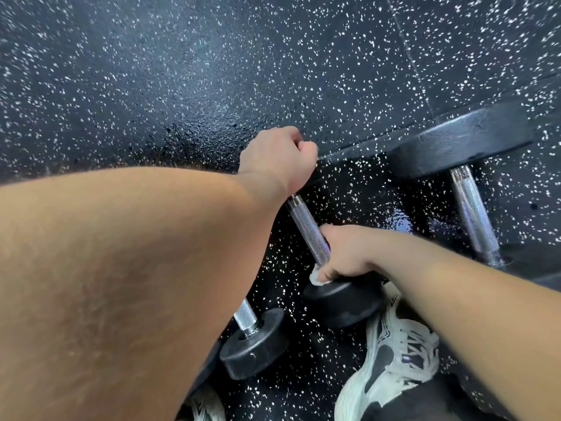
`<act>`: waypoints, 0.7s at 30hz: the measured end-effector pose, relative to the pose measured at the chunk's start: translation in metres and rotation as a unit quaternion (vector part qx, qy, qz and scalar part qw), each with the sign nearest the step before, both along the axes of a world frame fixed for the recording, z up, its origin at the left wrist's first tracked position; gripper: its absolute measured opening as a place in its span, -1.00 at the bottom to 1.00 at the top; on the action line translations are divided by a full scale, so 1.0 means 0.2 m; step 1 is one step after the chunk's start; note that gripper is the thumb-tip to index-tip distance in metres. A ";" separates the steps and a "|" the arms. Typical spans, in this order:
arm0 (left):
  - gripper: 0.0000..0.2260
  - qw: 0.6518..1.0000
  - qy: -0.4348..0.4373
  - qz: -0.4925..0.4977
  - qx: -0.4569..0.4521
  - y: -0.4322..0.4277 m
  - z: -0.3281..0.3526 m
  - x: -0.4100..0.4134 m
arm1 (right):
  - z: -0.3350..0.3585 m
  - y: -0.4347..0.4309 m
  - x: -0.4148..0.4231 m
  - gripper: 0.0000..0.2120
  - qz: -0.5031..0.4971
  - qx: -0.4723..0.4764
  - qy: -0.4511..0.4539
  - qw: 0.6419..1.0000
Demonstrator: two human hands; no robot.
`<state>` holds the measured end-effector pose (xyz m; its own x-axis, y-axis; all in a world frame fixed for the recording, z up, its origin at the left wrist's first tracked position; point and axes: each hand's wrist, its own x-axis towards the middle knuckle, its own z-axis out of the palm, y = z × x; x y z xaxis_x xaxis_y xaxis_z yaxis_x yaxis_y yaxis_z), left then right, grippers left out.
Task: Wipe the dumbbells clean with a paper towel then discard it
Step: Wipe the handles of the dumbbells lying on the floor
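Note:
Three dumbbells with black rubber heads and knurled steel handles lie on the floor. My left hand (276, 156) curls over the far end of the middle dumbbell (309, 229), hiding that head. My right hand (346, 253) grips a crumpled white paper towel (317, 277) against the near end of this handle, just above the near head (343, 302). A smaller dumbbell (255, 344) lies to the left, half hidden under my left forearm. The larger dumbbell (461, 141) lies to the right, untouched.
Black rubber floor (151, 86) with white speckles spreads around, with a wet sheen patch (391, 223) between the middle and right dumbbells. My white and black sneakers (394, 354) stand at the bottom edge, close to the near dumbbell heads.

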<state>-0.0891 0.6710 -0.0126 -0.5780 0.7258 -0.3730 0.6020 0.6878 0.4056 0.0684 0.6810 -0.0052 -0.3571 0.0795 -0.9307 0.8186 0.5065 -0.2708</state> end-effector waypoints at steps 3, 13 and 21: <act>-0.83 1.000 -0.003 -0.001 -0.005 0.00 0.01 0.00 | -0.05 0.04 0.02 -0.30 -0.023 -0.051 -0.002 0.998; -0.82 1.000 -0.001 0.001 -0.003 0.01 0.00 0.00 | -0.12 0.02 0.02 -0.43 -0.046 -0.076 0.009 0.996; -0.77 1.000 0.000 0.004 0.003 0.00 -0.01 -0.01 | -0.09 -0.09 -0.02 -0.55 -0.037 0.066 0.001 0.997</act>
